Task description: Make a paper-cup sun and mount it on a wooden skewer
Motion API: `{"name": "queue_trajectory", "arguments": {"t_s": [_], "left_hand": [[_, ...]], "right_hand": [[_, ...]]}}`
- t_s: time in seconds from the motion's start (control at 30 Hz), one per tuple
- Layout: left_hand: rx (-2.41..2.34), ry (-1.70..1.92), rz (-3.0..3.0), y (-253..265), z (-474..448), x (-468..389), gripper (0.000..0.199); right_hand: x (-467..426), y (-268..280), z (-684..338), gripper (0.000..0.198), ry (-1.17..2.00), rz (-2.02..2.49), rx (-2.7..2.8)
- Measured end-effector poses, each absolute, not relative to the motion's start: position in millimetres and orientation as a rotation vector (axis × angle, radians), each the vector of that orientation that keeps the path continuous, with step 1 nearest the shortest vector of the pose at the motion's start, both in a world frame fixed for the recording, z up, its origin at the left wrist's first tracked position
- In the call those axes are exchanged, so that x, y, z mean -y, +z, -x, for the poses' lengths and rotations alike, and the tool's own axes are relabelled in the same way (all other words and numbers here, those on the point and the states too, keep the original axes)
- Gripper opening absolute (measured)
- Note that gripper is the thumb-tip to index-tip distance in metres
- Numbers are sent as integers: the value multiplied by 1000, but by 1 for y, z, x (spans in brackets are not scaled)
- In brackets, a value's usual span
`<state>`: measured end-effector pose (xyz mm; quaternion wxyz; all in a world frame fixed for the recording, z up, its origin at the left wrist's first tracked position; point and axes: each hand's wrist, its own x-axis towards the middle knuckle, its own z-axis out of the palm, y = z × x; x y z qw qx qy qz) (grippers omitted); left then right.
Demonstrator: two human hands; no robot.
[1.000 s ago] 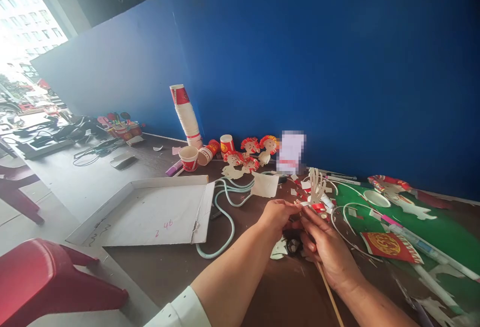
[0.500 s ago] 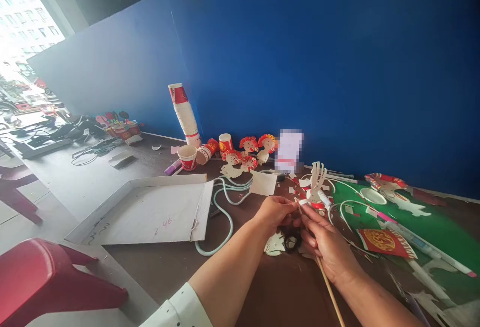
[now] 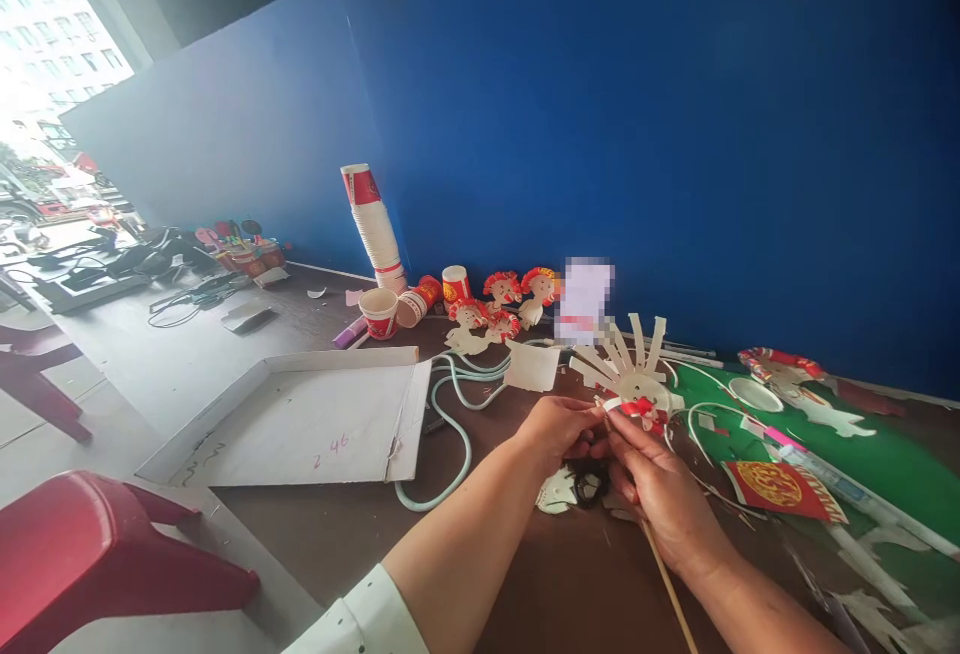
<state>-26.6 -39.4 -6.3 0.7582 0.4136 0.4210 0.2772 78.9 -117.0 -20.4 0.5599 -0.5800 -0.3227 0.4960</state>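
Observation:
Both hands meet over the dark table and work on a paper cup cut into long strips (image 3: pixel 636 389). Its pale strips fan out upward and outward, and red printed strips curl at its lower side. My left hand (image 3: pixel 559 431) is closed, fingertips pinching the end of one strip. Beside it, my right hand (image 3: pixel 651 479) is closed round a thin wooden stick (image 3: pixel 667 584), which slants down toward the front edge of the picture. The right fingertips also press the same strip near the stick's tip. Below the hands lie a pale paper cutout (image 3: pixel 556 492) and a dark coil (image 3: pixel 589 484), partly hidden.
A shallow white cardboard tray (image 3: pixel 352 414) lies at left, beside a pale cable (image 3: pixel 466 444). Behind stand stacked paper cups (image 3: pixel 375 234) and several cut cup figures (image 3: pixel 469 319). At right are a green mat (image 3: pixel 907 474) and a red printed piece (image 3: pixel 780 489). A red stool (image 3: pixel 82 554) stands at lower left.
The cut cup has turned, and its strips, bunched upright before, now spread in a wide fan. Both hands keep their hold near the stick's tip. The view has shifted slightly.

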Motion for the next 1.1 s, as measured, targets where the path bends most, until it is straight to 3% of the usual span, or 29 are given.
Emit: {"name": "queue_trajectory", "arguments": {"t_s": [0.4, 0.73, 1.1], "left_hand": [[-863, 627, -852, -8, 29, 36, 26], [-706, 606, -846, -15, 34, 30, 37], [-727, 630, -888, -12, 32, 32, 36]], "right_hand": [[115, -16, -79, 65, 1224, 1314, 654], [113, -10, -84, 45, 1372, 1136, 518], [117, -10, -81, 66, 1267, 1303, 702]]}}
